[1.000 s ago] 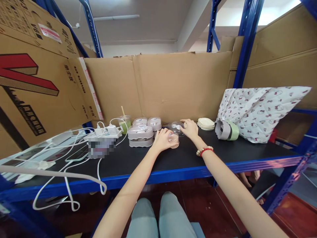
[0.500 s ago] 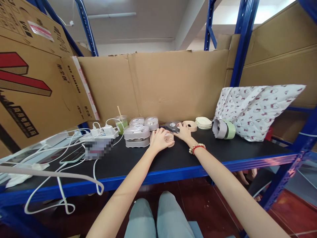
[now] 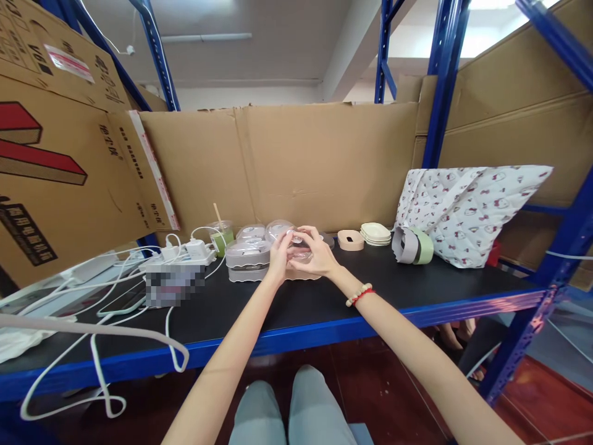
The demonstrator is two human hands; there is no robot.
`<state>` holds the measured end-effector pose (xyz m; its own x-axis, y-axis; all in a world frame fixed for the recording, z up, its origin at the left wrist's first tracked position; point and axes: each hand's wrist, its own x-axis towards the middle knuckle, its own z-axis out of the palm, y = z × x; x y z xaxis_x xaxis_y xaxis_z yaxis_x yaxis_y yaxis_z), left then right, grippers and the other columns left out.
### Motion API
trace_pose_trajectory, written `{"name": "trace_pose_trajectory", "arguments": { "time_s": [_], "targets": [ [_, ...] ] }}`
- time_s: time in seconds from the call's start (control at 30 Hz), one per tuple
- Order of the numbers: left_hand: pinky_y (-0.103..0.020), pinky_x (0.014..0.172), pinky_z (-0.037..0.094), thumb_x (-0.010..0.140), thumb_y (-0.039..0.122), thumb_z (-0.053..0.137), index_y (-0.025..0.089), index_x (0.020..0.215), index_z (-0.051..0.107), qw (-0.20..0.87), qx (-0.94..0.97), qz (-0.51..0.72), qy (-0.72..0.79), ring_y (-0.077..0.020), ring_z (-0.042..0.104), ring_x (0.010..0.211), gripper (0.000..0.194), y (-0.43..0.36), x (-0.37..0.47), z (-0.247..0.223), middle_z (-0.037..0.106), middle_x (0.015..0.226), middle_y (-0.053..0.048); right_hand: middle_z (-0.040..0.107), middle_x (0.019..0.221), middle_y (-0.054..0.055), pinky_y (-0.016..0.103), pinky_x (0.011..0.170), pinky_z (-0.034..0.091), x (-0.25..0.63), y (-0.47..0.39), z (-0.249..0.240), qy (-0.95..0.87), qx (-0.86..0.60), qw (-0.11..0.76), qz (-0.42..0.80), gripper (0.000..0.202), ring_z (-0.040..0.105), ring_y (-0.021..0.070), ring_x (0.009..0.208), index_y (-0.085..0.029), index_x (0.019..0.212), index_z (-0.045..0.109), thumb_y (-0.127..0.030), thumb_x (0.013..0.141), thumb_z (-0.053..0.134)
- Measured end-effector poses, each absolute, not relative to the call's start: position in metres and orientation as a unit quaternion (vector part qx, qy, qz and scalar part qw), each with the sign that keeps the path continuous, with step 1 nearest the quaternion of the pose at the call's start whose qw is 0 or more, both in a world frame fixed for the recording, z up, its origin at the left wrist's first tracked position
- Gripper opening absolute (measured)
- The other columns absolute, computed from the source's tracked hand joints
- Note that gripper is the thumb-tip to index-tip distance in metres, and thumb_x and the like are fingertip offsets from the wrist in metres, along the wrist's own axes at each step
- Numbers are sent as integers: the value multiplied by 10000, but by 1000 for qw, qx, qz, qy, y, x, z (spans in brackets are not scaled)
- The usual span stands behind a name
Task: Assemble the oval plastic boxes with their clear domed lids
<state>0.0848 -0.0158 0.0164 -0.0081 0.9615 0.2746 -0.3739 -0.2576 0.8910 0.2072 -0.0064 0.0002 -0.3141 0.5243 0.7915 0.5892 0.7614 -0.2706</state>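
My left hand (image 3: 280,258) and my right hand (image 3: 319,252) have come together over the middle of the black shelf. Between their curved fingers is a small clear plastic lid (image 3: 297,240), mostly covered by the fingertips. A beige container (image 3: 306,274) sits directly beneath the hands, largely hidden. To the left stand grey lidded containers (image 3: 249,272), stacked in two layers, with more clear-topped ones (image 3: 251,232) behind them. A dark container (image 3: 328,240) shows partly behind my right hand. Farther right lies a beige oval piece with a slot (image 3: 351,240).
Cream stacked dishes (image 3: 375,233) and grey and green curved bands (image 3: 412,246) lie to the right, before a patterned quilted bag (image 3: 472,213). At left are a green drink cup (image 3: 222,238), a power strip (image 3: 178,259), phones and loose white cables. Cardboard (image 3: 324,167) walls the back.
My right hand has left the dark container and moved left to meet my left hand. Both are now raised around the clear lid. The view has shifted slightly.
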Motion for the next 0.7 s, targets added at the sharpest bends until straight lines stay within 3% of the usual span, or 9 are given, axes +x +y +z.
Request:
{"name": "trace_pose_trajectory", "arguments": {
  "time_s": [0.1,0.23,0.33,0.47,0.6,0.7],
  "targets": [
    [-210,432,468,766,288,626,210,1055,579,530,449,635,338,-114,620,445,303,-18,83,20,644,693,19,543,1220,96,385,1002,407,228,5,4,-742,-472,471,-59,330,519,232,1166,-223,1097,606,-335,801,511],
    [-193,394,429,752,237,654,204,1083,581,531,443,633,348,-95,585,384,340,-17,84,20,598,643,43,508,1305,202,490,1020,343,277,22,2,-570,-688,444,-71,398,459,311,1238,-127,1175,571,-167,820,395],
    [-186,392,417,726,260,704,196,1057,607,544,445,626,337,-79,582,400,351,-16,85,19,629,715,19,483,1314,275,576,992,304,315,32,-8,-526,-728,433,-75,453,390,384,1281,-73,1204,537,-100,772,402],
    [-165,408,444,720,303,733,180,924,644,596,425,610,304,-52,571,442,254,-16,87,21,632,744,14,570,1205,227,595,975,296,347,43,-18,-521,-744,407,-92,415,411,371,1247,-140,1166,563,-104,782,412],
    [-137,404,441,761,346,703,175,872,639,632,386,599,303,-48,579,459,214,-17,88,24,589,676,32,610,1030,237,572,905,354,356,51,-21,-534,-758,363,-94,318,514,380,1084,-130,986,656,-85,773,425],
    [-140,418,452,801,427,649,169,899,642,647,366,596,303,-61,597,497,276,-16,88,25,631,727,3,590,1007,222,496,861,396,354,52,-19,-546,-756,346,-102,326,532,355,1027,-130,933,687,-66,785,403]
  ]
}}
